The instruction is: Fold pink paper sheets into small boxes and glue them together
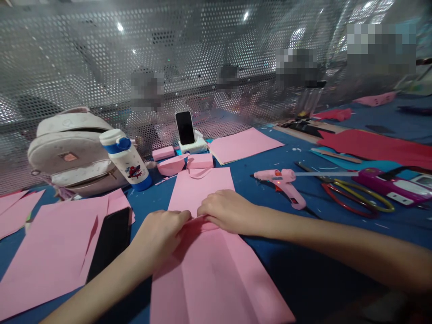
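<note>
A long pink paper sheet with lengthwise creases stretches from the near edge of the view to the middle of the table. My left hand and my right hand meet over it, each closed on a raised fold that crosses its width. The fingertips of both hands almost touch, and the fingers partly hide the fold. Past my hands lies the far part of the pink paper. Folded pink paper pieces sit just beyond it.
A pink glue gun, scissors and a purple power strip lie on the right. Leftward are a black phone, pink sheets, a bottle and a white backpack. A perforated metal screen stands behind.
</note>
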`<state>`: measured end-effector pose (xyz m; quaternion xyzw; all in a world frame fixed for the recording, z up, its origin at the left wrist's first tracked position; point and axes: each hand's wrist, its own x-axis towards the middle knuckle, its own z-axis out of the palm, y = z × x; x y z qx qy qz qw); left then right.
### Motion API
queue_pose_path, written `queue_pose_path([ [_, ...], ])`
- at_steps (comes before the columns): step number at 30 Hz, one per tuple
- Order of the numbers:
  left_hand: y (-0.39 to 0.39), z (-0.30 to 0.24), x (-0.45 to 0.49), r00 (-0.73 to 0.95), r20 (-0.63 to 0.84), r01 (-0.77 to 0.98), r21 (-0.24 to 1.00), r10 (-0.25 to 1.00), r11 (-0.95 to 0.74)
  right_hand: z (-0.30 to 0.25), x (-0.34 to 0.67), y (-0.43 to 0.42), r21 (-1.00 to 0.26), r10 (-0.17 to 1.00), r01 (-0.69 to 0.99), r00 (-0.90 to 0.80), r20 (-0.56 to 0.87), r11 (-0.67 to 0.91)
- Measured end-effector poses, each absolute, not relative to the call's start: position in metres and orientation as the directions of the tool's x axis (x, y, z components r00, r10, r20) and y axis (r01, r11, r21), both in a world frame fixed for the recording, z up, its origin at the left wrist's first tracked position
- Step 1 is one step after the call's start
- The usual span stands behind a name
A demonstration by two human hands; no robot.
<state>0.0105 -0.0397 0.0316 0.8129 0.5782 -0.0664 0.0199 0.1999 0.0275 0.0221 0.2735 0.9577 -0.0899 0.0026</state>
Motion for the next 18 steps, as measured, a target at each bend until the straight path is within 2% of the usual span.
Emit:
queue_pose_path([
  [3,-0.035,0.029,0.009,0.305,-0.190,0.951,0.016,0.933,-0.308,0.018,0.200,0.029,-0.089,0.500,0.498,-0.866,-0.002,0.862],
  [6,-0.033,0.026,0.010,0.322,-0.196,0.947,0.066,0.926,-0.315,0.017,0.200,0.028,-0.067,0.489,0.487,-0.872,0.013,0.871],
  [14,-0.030,0.012,0.006,0.338,-0.220,0.941,0.107,0.915,-0.322,0.018,0.200,0.026,-0.140,0.473,0.465,-0.880,0.033,0.874],
  [18,-0.027,0.016,0.000,0.360,-0.203,0.922,0.223,0.910,-0.315,0.017,0.200,0.026,-0.168,0.493,0.484,-0.870,0.011,0.859],
])
